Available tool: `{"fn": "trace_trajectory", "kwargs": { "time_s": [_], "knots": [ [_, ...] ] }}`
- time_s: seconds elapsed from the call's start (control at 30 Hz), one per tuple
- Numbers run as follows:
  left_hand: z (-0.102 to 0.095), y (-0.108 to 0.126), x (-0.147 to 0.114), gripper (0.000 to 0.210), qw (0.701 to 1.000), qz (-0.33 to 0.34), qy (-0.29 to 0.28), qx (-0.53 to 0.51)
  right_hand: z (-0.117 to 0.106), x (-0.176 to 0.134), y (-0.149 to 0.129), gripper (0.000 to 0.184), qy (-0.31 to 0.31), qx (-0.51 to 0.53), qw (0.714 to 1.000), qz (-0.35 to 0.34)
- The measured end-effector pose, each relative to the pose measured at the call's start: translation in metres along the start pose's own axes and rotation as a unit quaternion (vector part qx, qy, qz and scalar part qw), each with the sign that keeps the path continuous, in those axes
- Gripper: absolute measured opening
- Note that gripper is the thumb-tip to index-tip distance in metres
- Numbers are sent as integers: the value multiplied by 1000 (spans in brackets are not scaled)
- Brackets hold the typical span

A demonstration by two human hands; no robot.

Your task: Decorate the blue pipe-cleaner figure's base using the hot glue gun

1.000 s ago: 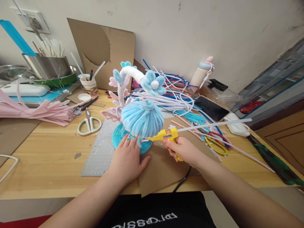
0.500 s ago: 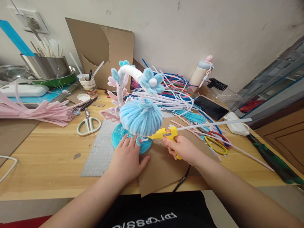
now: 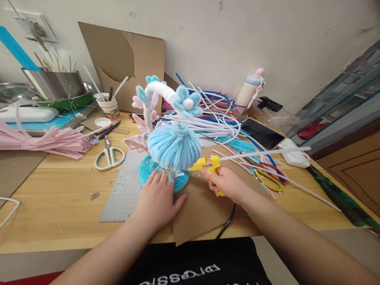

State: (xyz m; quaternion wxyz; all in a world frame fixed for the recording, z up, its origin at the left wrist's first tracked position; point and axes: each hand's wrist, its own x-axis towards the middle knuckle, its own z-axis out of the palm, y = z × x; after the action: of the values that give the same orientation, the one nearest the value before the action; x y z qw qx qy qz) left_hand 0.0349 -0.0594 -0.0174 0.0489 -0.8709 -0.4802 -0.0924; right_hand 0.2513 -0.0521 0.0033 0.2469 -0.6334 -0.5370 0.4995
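Head-worn view, forward and down

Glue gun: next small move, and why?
Perhaps ease the yellow glue gun down from the blue shade: in the right hand, its nozzle appears close to the shade's lower edge, while the left hand lies over the turquoise base.

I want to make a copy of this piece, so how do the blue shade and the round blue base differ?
The shade is domed and pleated, while the base is a flat disc. The shade is a paler, softer blue; the base is a deeper turquoise. The shade is raised above the base, which lies flat and is partly hidden. Both are blue and rounded in outline.
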Motion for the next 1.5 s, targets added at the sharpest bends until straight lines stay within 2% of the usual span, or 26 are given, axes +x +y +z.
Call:
{"fn": "trace_trajectory", "kwargs": {
  "time_s": [0.27, 0.4, 0.63, 0.93, 1.27, 1.5],
  "knots": [
    [-1, -1, 2, 63, 1000, 8, 5, 3, 1, 2, -2, 35, 1, 52, 999, 6],
    [-3, 0, 2, 60, 1000, 11, 8, 2, -2, 0, -4, 40, -20, 109, 993, -33],
    [-1, 0, 1, 64, 1000, -2, -6, 11, -5, -10, -7, 38, -39, 74, 996, -18],
    [0, 0, 0, 62, 1000, 4, 2, -15, 1, -4, -1, 36, -11, 54, 998, 7],
    [-2, 1, 0, 63, 1000, 5, 2, 0, 2, -4, -2, 32, 8, 24, 1000, 3],
    [-2, 0, 0, 62, 1000, -2, -3, -12, 3, -1, -1, 30, -1, 43, 999, 7]
  ]
}}
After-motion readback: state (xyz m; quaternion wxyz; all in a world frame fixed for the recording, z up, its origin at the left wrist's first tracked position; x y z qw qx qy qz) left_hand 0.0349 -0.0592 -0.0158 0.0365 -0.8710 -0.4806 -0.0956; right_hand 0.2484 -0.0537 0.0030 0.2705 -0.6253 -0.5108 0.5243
